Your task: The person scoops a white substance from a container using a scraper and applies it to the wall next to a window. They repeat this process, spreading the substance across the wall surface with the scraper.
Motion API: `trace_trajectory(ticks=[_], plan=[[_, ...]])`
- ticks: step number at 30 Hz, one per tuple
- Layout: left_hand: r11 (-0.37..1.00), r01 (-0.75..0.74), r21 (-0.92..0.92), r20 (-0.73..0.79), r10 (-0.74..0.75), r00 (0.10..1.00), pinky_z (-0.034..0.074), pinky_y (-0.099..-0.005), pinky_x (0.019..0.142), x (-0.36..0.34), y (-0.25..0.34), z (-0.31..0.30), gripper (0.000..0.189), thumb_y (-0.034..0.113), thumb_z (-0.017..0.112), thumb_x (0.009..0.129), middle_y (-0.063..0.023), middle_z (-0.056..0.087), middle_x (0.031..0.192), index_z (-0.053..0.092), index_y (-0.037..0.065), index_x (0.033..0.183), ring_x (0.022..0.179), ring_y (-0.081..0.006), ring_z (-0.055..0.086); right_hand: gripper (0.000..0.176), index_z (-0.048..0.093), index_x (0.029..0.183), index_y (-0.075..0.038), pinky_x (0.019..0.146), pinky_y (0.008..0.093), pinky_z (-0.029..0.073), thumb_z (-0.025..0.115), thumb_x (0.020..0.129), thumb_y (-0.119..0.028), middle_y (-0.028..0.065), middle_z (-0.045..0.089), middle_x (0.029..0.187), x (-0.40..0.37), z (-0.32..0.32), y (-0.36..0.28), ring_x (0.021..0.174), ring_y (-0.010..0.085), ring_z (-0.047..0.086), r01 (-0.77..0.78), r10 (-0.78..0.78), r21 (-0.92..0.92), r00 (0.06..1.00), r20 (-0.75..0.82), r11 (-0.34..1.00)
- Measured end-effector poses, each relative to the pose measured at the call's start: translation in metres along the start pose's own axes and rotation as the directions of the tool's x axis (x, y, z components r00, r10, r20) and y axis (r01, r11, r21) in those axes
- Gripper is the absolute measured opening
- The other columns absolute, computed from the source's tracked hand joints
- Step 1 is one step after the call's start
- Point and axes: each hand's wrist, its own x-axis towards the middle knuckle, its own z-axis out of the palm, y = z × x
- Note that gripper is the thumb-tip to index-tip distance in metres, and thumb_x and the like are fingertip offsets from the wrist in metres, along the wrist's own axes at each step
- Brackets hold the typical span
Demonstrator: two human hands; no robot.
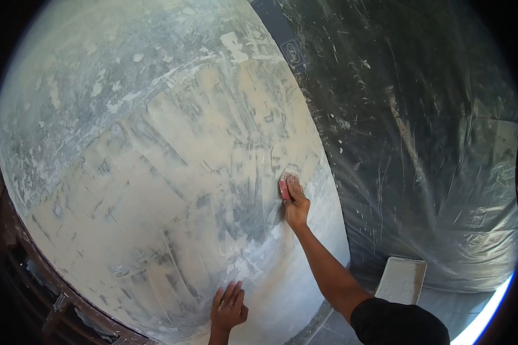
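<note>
A large wall-like surface (172, 149) coated in patchy cream and grey putty fills the left and middle of the head view. Against its right part, my right hand (296, 204) grips a small red putty spreader (284, 188) with a whitish, smeared front end. The fingers partly cover this tool, and its front end is at the coated surface. Lower down, my left hand (228, 307) rests with its fingers stretched out on the surface, holding nothing. Streaks and ridges run through the cream coat around the spreader.
Dark plastic sheeting (420, 144), spattered with white, hangs along the right side. Below it, near my right sleeve, stands a pale rectangular tray (407, 259) with whitish material inside. A brown slatted frame (54, 307) borders the surface at lower left.
</note>
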Motion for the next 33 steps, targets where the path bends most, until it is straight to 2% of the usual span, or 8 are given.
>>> trace_trajectory(ticks=[4,11,15,17,23,27,29,33], plan=[[0.999,0.008,-0.030,0.011,-0.008,1.000,0.029,-0.0409,0.116,-0.001,0.001,0.002,0.031,0.020,0.053,0.079,-0.0049,0.071,0.124,0.069,0.010,0.104,0.127,-0.0188,0.058,0.064,0.060,0.135,-0.003,0.122,0.0416,0.019,0.056,0.073,0.015,0.0199,0.053,0.144,-0.110,-0.005,-0.007,0.145,0.0331,0.037,-0.041,0.042,-0.008,0.991,0.126,0.999],[0.999,-0.019,-0.036,0.012,0.019,1.000,0.028,-0.0426,0.117,-0.009,-0.007,-0.001,0.034,0.022,0.054,0.077,-0.0055,0.069,0.127,0.069,0.009,0.105,0.131,-0.0191,0.055,0.042,0.067,0.127,-0.005,0.106,0.0343,0.045,0.060,0.089,0.012,0.0158,0.068,0.126,-0.212,-0.067,-0.065,0.128,0.0260,0.058,-0.268,0.175,0.128,0.855,0.489,0.955],[0.996,-0.003,-0.089,-0.004,0.003,1.000,0.028,-0.0422,0.117,-0.002,-0.001,-0.005,0.033,0.022,0.054,0.078,-0.0058,0.069,0.127,0.069,0.009,0.105,0.130,-0.0191,0.056,0.045,0.059,0.134,0.000,0.110,0.0342,0.042,0.049,0.092,0.014,0.0197,0.060,0.137,-0.034,-0.049,-0.078,0.130,0.0293,0.056,-0.134,0.145,0.200,0.989,-0.040,0.971],[0.995,0.008,-0.096,0.006,-0.008,1.000,0.028,-0.0426,0.117,-0.001,-0.001,-0.005,0.033,0.021,0.053,0.079,-0.0064,0.069,0.126,0.069,0.008,0.105,0.131,-0.0191,0.056,0.051,0.060,0.135,-0.002,0.115,0.0375,0.037,0.053,0.086,0.014,0.0207,0.058,0.138,0.009,-0.023,-0.052,0.135,0.0331,0.051,0.059,-0.066,-0.038,0.978,-0.198,0.998],[0.993,0.000,-0.120,0.011,0.002,1.000,0.028,-0.0431,0.117,-0.008,-0.004,-0.005,0.030,0.017,0.050,0.083,-0.0088,0.069,0.125,0.069,0.007,0.104,0.128,-0.0203,0.058,0.057,0.059,0.137,-0.005,0.119,0.0434,0.030,0.058,0.082,0.011,0.0201,0.055,0.143,-0.211,0.009,-0.079,0.142,0.0341,0.042,-0.090,0.079,0.036,0.965,0.250,0.995],[0.993,-0.035,-0.116,-0.007,0.034,0.999,0.029,-0.0423,0.117,-0.008,-0.006,-0.005,0.029,0.015,0.050,0.083,-0.0089,0.070,0.124,0.068,0.007,0.104,0.125,-0.0200,0.060,0.046,0.060,0.136,-0.003,0.104,0.0296,0.043,0.053,0.092,0.010,0.0121,0.062,0.138,-0.208,-0.062,-0.088,0.123,0.0159,0.057,-0.565,0.412,0.149,0.735,0.539,0.812],[0.994,-0.016,-0.104,-0.012,0.015,1.000,0.030,-0.0423,0.116,-0.006,-0.004,-0.004,0.029,0.015,0.050,0.083,-0.0086,0.070,0.123,0.068,0.007,0.104,0.125,-0.0191,0.060,0.043,0.058,0.136,0.003,0.088,0.0205,0.044,0.047,0.095,0.011,0.0090,0.066,0.128,-0.120,-0.069,-0.071,0.092,0.0062,0.053,-0.393,0.334,0.319,0.915,0.224,0.862],[0.997,0.023,-0.076,-0.009,-0.024,1.000,0.031,-0.0423,0.115,-0.005,-0.001,0.000,0.028,0.015,0.049,0.083,-0.0070,0.072,0.121,0.069,0.009,0.103,0.124,-0.0171,0.061,0.048,0.056,0.138,-0.001,0.113,0.0309,0.037,0.047,0.092,0.013,0.0187,0.057,0.141,0.038,-0.059,-0.016,0.135,0.0248,0.051,0.020,-0.016,0.115,0.999,-0.037,0.993]])
